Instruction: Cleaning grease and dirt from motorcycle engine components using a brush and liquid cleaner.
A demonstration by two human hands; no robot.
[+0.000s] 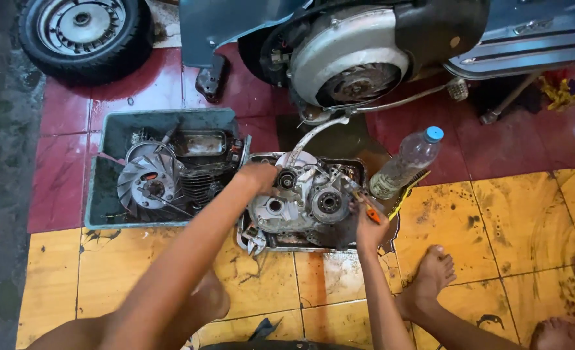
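Bare foot (pixel 430 275) rests below right hand (pixel 370 223), pinching an orange-handled tool (pixel 367 210). Left hand (pixel 259 175) grips the engine case (pixel 303 201); cleaning it looks underway, needing steady scraping.

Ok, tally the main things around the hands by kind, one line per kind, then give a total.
Trays of parts: 2 (grey bin, metal tray)
Engine cases: 1 (engine case, left hand on it)
Fan wheels: 1 (fan wheel)
Plastic bottles: 1 (bottle)
Loose tyres: 1 (tyre)
Orange-handled tools: 1 (tool, in right hand)
Total: 7
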